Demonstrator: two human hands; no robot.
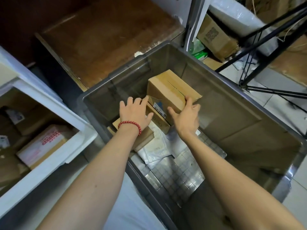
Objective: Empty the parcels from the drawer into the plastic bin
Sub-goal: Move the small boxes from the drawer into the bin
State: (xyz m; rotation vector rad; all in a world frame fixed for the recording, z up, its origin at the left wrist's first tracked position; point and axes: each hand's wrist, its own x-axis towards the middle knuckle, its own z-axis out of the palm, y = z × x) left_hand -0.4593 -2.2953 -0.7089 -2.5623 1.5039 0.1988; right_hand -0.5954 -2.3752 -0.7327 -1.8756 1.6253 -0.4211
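Note:
The grey plastic bin (167,47) fills the middle of the view. Inside it a brown cardboard box (167,85) stands tilted on other parcels. My right hand (186,117) grips its near right corner, thumb on top. My left hand (134,113), with a red bead bracelet at the wrist, hovers with fingers spread over a smaller box with a printed label (158,107). White mailer bags (157,151) and a foil bubble pouch (179,175) lie underneath. The white drawer (54,156) at the left holds a box with red-printed tape (41,145).
A brown wooden panel (103,39) lies behind the bin. At the upper right stand cardboard boxes (214,37), a wrapped white bundle (235,15) and black tripod legs (265,40) on a tiled floor. More brown parcels sit in the drawer's dark left part.

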